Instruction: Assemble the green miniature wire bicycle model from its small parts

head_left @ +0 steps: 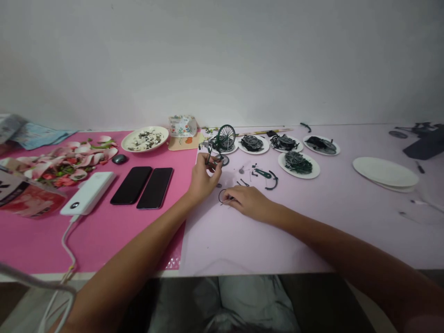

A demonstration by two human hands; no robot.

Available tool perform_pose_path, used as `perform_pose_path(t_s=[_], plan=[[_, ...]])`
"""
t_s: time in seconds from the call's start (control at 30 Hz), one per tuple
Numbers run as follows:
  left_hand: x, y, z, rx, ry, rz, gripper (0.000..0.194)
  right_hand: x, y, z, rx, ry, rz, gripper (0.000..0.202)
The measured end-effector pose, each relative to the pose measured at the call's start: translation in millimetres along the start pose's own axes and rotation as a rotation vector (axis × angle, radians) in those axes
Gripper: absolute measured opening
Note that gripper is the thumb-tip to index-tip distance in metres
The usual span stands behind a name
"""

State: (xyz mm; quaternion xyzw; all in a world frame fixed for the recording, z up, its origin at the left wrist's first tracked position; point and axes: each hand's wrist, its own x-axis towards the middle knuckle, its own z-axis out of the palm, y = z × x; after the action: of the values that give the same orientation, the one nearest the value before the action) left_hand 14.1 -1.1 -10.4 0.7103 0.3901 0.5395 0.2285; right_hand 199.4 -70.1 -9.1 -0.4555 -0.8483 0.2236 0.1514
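My left hand (pixel 205 178) is closed on a partly built model bicycle (pixel 226 137), whose spoked dark wheel stands upright above my fingers. Lower down and to the right, my right hand (pixel 248 201) pinches a thin black ring (pixel 221 196) close to the tabletop. Its fingertips are partly hidden. Loose small parts lie just beyond my right hand, among them a green oblong piece (pixel 262 173) and a dark curved piece (pixel 273 181).
Plates of dark parts (pixel 317 171) stand behind the loose pieces. White plates (pixel 385 170) lie at right. To the left on a pink mat (pixel 138 240) are two phones (pixel 155 188), a cabled power bank (pixel 88 194), a bowl (pixel 126 138) and petal-like pieces (pixel 69 162).
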Motion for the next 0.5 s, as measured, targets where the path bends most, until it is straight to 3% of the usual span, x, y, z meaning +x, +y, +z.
perform_pose_path(t_s=[0.1,0.27,0.5], plan=[[-0.6,-0.8,0.3,0.012,-0.003,0.003,0.03,2.2,0.1,1.0,-0.019,-0.021,0.042,0.009],[-2.0,-0.8,0.9,0.023,-0.017,0.005,0.03,-1.2,4.1,3.7,-0.043,0.037,-0.012,0.012],[-5.3,6.4,2.5,-0.016,-0.039,0.001,0.029,1.3,25.9,-4.9,0.121,0.407,-0.005,0.017]])
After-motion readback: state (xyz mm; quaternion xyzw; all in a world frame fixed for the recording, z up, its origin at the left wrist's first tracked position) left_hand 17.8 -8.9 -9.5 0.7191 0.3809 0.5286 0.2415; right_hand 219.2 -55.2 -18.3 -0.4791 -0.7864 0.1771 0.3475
